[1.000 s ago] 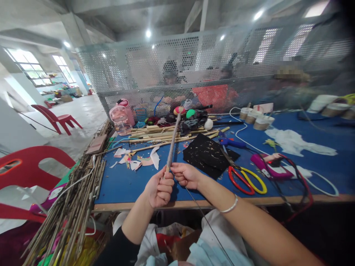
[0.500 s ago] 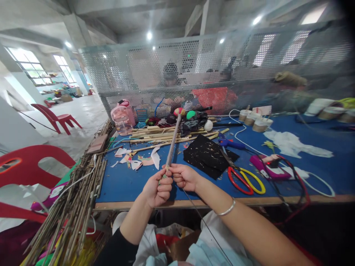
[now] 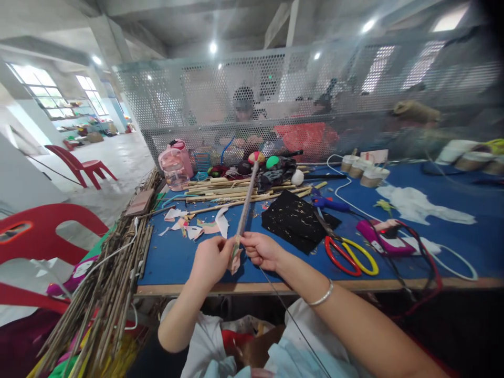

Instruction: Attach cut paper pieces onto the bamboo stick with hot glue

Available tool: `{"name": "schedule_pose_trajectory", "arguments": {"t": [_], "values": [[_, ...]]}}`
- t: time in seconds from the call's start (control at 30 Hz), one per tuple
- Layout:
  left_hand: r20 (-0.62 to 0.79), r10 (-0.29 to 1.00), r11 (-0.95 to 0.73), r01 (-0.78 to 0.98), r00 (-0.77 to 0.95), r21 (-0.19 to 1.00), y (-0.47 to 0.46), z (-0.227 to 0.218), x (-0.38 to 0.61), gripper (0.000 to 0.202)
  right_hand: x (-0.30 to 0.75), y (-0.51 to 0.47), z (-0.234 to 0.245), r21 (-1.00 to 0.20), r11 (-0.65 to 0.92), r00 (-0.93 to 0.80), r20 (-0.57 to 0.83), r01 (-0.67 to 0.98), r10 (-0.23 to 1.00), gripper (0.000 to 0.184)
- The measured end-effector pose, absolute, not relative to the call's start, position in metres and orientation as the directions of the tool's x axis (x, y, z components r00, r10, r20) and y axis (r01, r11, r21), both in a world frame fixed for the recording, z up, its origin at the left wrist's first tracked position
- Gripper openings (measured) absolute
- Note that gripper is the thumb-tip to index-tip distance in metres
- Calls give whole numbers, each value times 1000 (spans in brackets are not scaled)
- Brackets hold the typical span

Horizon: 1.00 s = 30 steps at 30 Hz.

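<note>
A long pale stick [image 3: 248, 202] points away from me over the blue table, its far end beside a red-and-cream ball [image 3: 256, 157]. My left hand [image 3: 212, 261] is closed in a pinch on the near end. Below those fingers hangs a crumpled scrap of pinkish-green patterned material [image 3: 235, 261] around the stick's end. My right hand [image 3: 262, 249] is closed too, thumb and forefinger pinching at the stick just right of the left fingertips. From beneath the right fist a thin dark strand [image 3: 289, 313] runs down to my lap; how it is held is hidden.
Scissors with red and yellow handles [image 3: 350, 256] lie right of my hands, beside black cloth [image 3: 293, 223] and a blue glue gun [image 3: 333, 203]. Paper scraps [image 3: 222, 223] and cut sticks [image 3: 212, 192] lie ahead. Bundled sticks [image 3: 104, 294] stand left. A perforated metal screen [image 3: 205, 100] closes the back.
My left hand has loosened from a fist around the stick's near end to a fingertip pinch, turning its back upward and uncovering the patterned scrap. My right hand stays in place.
</note>
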<state>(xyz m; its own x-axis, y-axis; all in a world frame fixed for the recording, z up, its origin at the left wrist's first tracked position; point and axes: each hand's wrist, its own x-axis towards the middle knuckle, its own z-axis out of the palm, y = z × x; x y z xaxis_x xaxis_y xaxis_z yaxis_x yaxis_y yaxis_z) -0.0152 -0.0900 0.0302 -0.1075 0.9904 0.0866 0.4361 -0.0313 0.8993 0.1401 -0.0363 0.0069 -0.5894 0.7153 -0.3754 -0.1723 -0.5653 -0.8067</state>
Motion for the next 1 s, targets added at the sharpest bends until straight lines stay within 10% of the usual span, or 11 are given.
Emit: {"name": "schedule_pose_trajectory", "arguments": {"t": [0.4,0.73,1.0], "values": [[-241,905,362,-340,349,868,-79,14,-3,25,153,-35,12,-788,-550,-693,-233,-277,682,27],[-222,915,316,-255,338,914,-72,3,0,33,157,-32,7,-866,-476,-631,-285,-154,722,30],[-366,836,536,-467,409,703,-77,2,0,22,161,-32,13,-882,-463,-658,-300,-84,691,26]]}}
